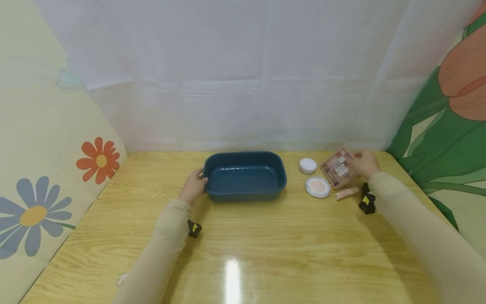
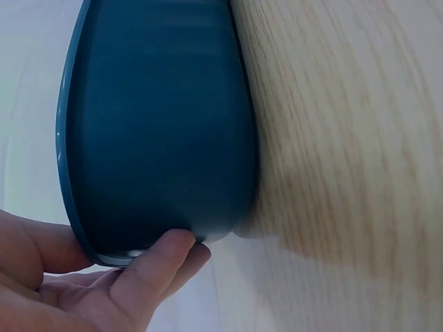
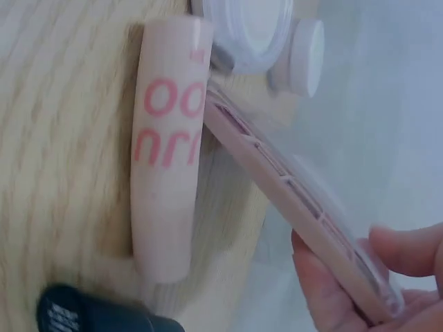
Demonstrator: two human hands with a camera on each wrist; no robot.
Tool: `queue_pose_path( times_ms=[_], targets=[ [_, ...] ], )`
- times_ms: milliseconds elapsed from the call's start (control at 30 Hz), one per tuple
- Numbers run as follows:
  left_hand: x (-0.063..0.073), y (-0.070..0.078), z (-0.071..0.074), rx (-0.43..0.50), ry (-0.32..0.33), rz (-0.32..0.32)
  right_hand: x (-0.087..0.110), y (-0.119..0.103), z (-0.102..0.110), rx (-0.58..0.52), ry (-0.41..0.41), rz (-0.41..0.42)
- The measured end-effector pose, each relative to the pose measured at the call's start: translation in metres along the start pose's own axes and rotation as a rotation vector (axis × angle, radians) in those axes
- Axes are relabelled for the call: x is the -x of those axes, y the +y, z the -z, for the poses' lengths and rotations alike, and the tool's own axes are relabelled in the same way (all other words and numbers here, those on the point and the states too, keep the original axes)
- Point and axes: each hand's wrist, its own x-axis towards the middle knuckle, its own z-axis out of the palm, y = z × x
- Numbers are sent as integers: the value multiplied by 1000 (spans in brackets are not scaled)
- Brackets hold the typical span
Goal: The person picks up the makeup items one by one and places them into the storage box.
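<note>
Right hand [image 1: 366, 164] pinches the palette [image 1: 339, 168] by its far edge, tilted up off the table [image 1: 265, 253]. Tube [image 1: 346, 193] lies just beside it, compact [image 1: 317, 187] and jar [image 1: 307, 166] to its left. Left hand [image 1: 193, 185] holds the left rim of the blue tub [image 1: 244, 176], fingers curled around it, mid-table.
</note>
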Motion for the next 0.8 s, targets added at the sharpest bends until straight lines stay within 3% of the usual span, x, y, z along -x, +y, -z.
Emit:
queue_pose_path(
  times_ms=[267, 533, 800],
  targets=[
    [0, -1, 0, 16, 0, 4, 8, 0, 0, -173, 35, -87],
    [0, 1, 1, 15, 1, 8, 17, 1, 4, -355, 99, -96],
    [1, 0, 1, 12, -8, 6, 26, 1, 5, -475, 160, -190]
  ],
)
